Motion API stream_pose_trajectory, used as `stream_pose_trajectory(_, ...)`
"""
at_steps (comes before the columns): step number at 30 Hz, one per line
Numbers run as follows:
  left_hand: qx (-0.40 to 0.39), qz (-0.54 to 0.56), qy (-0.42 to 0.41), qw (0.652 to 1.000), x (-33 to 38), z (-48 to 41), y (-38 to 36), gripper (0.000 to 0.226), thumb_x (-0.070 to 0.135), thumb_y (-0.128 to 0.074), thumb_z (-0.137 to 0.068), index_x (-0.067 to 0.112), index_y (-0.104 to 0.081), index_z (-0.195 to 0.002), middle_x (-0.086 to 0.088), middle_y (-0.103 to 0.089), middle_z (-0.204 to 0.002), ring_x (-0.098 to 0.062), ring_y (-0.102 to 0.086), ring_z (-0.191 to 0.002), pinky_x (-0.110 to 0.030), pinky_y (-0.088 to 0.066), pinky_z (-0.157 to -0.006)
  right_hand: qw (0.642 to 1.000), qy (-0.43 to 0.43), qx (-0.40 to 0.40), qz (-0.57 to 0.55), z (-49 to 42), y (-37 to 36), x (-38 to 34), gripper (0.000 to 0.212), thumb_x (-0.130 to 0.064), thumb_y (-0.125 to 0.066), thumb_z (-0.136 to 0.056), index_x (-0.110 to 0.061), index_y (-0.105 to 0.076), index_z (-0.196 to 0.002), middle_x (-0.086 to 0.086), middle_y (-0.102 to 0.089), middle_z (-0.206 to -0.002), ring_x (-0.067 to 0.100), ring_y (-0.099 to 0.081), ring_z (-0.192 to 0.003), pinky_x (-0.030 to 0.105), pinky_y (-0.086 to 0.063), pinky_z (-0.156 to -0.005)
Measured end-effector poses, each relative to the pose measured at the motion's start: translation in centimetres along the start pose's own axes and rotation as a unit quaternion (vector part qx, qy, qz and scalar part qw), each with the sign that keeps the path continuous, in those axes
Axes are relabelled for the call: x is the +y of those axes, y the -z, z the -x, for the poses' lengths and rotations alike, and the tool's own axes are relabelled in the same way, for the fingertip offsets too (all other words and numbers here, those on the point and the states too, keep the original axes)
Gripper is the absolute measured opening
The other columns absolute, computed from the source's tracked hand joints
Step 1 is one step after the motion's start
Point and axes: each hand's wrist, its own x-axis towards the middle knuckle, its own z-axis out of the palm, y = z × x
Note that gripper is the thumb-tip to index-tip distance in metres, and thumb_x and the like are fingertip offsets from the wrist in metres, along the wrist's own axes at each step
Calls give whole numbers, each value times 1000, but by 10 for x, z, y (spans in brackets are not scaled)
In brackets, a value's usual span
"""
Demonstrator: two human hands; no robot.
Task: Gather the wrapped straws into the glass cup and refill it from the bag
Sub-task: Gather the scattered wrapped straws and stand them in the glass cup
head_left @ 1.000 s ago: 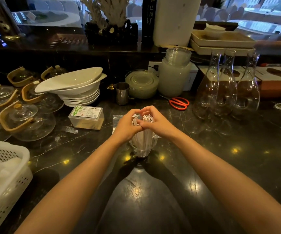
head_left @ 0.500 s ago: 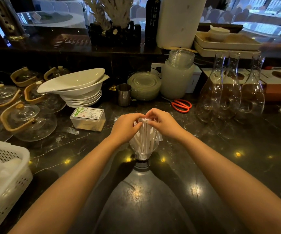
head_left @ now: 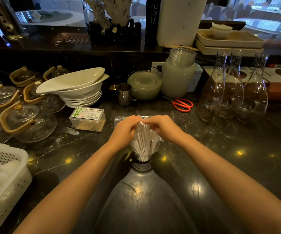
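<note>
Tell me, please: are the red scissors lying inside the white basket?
No, the red scissors lie on the dark counter in front of the glass carafes, far from the white basket.

A dark marble counter [head_left: 237, 149] with pale veins reflects small warm ceiling lights. Behind it rises a raised dark ledge [head_left: 69, 46]. Beyond the ledge a glass partition [head_left: 262, 12] looks onto a bright dining hall with round tables [head_left: 52, 17] under pale cloths and covered chairs, washed in bluish daylight

A restaurant service station: stacked white ceramic bowls [head_left: 75, 88], 3 clear glass carafes [head_left: 232, 88], glass teapots [head_left: 26, 122], dining tables beyond.
</note>
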Motion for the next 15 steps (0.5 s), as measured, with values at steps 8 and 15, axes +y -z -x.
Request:
stream_pose_trajectory(8,-12,12,10,1000,0,-7,7,44,21,-41,-92,19,-32,-135,-8,-31,-148,-19,-21,-139,-38,-17,-113,999,7,38,-17,-4,2,2,43,-15,-51,-89,-20,-42,-130,6,-47,-130,15,-47,-116,23,-38,-93)
stream_pose_trajectory(15,-30,-18,30,999,0,-31,26,48,32,-36,-93,29,-21,-138,-7,-15,-154,-23,-6,-142,-49,-8,-116,998,-28,54,-36,-22,19,7,53,-31,-49,-89,-18,-30,-137,8,-34,-144,22,-28,-134,31,-27,-105)
